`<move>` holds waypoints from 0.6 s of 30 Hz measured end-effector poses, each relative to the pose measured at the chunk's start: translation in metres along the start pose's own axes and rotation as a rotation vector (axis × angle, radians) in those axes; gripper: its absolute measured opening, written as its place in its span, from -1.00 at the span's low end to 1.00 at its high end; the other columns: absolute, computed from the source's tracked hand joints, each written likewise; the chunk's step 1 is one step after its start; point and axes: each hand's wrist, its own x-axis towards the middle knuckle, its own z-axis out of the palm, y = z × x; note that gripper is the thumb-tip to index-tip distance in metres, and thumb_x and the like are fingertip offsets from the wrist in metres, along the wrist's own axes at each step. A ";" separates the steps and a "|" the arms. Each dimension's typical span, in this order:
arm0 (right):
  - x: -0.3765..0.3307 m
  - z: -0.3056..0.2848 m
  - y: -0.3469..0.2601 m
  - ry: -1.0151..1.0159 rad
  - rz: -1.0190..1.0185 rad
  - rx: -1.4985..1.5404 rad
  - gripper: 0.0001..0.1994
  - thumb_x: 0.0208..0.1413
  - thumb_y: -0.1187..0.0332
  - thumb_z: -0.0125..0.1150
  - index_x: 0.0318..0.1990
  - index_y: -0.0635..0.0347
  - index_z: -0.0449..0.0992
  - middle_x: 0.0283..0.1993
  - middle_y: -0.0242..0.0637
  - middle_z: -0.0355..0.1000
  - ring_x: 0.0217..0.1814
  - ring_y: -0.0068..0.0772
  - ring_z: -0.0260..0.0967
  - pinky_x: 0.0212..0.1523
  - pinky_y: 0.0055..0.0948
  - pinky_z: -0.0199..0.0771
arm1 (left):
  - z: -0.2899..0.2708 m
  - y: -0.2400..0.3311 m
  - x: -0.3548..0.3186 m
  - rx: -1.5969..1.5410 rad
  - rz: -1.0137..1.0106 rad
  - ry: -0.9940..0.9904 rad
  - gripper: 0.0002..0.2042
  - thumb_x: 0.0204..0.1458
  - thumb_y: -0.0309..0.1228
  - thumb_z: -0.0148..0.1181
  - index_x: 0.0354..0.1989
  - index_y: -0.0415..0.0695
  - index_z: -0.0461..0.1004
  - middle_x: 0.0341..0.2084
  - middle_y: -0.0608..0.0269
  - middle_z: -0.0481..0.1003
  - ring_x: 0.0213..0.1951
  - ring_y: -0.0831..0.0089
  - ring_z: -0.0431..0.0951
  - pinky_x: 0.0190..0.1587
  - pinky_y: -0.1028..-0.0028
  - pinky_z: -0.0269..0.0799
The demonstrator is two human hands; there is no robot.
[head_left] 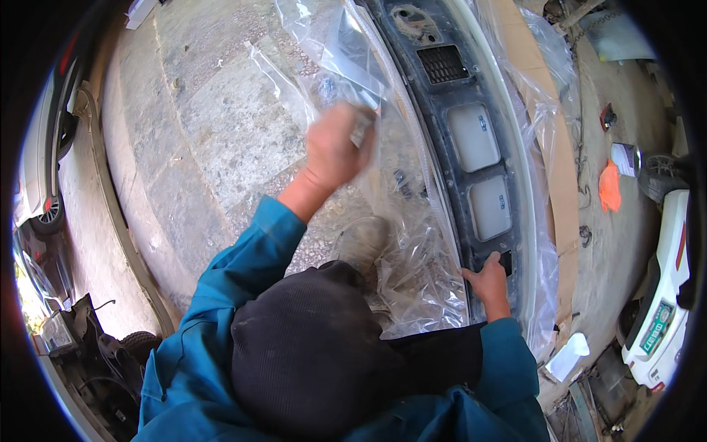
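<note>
On the concrete floor, the left hand grips the clear plastic wrap, likely light, soft and slippery; the right hand is closed over the edge of the long bumper, probably stiff, best held there.

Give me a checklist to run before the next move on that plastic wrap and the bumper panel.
1. Left hand grips the clear plastic wrap: ok, though blurred.
2. Right hand steadies the bumper panel at its near end: ok.
3. Wrap fully off the panel: not ok, it covers both sides.
4. Shoe clear of the wrap: not ok, it stands on it.
5. Cardboard under the panel: ok.
</note>
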 end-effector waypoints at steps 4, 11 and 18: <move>0.004 -0.001 -0.006 -0.010 -0.022 0.008 -0.25 -0.03 0.09 0.73 0.02 0.44 0.30 -0.15 0.41 0.62 -0.03 0.50 0.61 -0.02 0.21 0.63 | 0.044 0.037 -0.070 -0.193 -0.185 -0.668 -0.81 0.17 -0.33 0.39 -0.15 -0.14 0.57 -0.35 -0.08 0.63 -0.29 -0.16 0.67 -0.22 0.00 0.57; -0.002 0.011 0.004 0.048 -0.025 0.062 -0.22 -0.06 0.12 0.75 0.03 0.45 0.28 -0.18 0.37 0.62 -0.04 0.48 0.62 -0.02 0.20 0.63 | 0.114 -0.002 -0.135 -0.209 -0.414 -0.914 -0.58 0.20 -0.16 0.40 0.10 -0.14 0.51 -0.30 -0.12 0.70 -0.15 -0.25 0.70 -0.05 -0.11 0.59; -0.003 0.008 0.000 0.087 -0.005 0.064 -0.20 -0.08 0.10 0.76 0.05 0.44 0.29 -0.19 0.37 0.62 -0.06 0.48 0.63 -0.04 0.19 0.65 | 0.144 0.025 -0.139 0.107 -0.187 -0.915 -0.64 0.23 -0.09 0.31 0.01 -0.09 0.57 -0.09 -0.01 0.70 -0.18 -0.08 0.75 -0.12 -0.04 0.69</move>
